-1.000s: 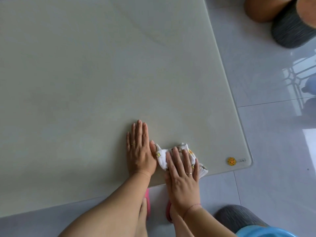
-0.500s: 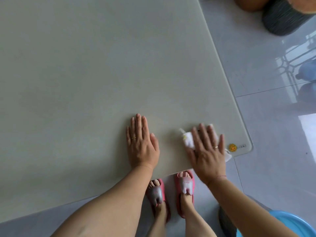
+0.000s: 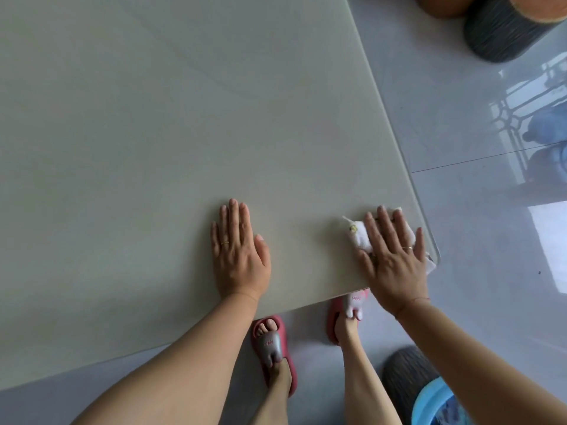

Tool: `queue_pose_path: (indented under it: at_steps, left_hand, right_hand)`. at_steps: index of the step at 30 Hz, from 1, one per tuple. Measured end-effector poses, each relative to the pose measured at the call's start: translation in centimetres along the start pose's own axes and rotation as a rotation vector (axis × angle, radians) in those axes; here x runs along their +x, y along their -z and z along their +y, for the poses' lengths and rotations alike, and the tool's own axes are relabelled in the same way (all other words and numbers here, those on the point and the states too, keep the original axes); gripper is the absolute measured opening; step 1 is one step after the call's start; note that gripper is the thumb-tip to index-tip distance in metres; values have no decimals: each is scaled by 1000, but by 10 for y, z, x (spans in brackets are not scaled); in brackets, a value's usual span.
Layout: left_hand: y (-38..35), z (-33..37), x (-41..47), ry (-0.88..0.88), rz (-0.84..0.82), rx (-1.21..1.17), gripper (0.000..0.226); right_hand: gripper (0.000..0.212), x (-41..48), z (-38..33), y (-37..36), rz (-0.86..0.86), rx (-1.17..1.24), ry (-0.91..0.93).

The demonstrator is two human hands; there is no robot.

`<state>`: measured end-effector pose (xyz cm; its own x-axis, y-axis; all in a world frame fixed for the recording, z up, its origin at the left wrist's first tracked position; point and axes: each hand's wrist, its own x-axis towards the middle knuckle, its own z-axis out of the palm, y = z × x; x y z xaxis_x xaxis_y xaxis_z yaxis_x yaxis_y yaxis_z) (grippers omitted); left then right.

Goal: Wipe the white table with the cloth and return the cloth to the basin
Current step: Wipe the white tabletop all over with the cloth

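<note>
Cloth (image 3: 359, 236) under spread right hand (image 3: 392, 259) fingers (image 3: 376, 231) — table (image 3: 184, 118) corner.

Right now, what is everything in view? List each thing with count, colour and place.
table: one, white, fills the left and centre of the view.
cloth: one, white with a small yellow print, at the table's near right corner under the right hand.
basin: one, blue, on the floor at bottom right, partly cut off.
stools: two clearly seen, dark ribbed sides, one top right, one by the basin.
floor: grey glossy tiles, right and bottom.
slippers: two, pink, below the table's near edge.
left hand: flat on the table, ring worn.
right hand: fingers spread, pressing the cloth.
</note>
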<state>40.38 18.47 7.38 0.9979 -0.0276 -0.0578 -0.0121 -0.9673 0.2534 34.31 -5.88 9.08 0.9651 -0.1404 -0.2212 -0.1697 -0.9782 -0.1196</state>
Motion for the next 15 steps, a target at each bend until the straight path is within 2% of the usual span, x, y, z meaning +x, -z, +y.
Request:
queue_pose_path:
  at_steps: [3, 4, 5, 7, 9, 11, 13, 15]
  left_hand:
    - [-1, 2, 1, 4, 8, 18, 59]
    - [-1, 2, 1, 6, 7, 23, 59]
    - [-1, 3, 1, 12, 6, 26, 59]
    - [0, 5, 2, 25, 6, 33, 59]
    - [3, 8, 5, 31, 1, 45, 60]
    - [7, 13, 13, 13, 3, 51, 61]
    - [10, 19, 30, -16, 8, 48, 61]
    - [10, 26, 53, -22, 7, 31, 62]
  right_hand:
    - [67, 5, -26, -5, 2, 78, -358]
    - [67, 6, -42, -7, -2, 90, -397]
    - [67, 5, -58, -10, -1, 87, -342]
    - [64, 0, -77, -13, -12, 51, -22]
    - [62, 7, -64, -11, -14, 14, 314]
    - [61, 31, -37, -4, -32, -55, 479]
    - [62, 64, -16, 4, -13, -66, 380]
    - [63, 91, -16, 10, 0, 14, 99]
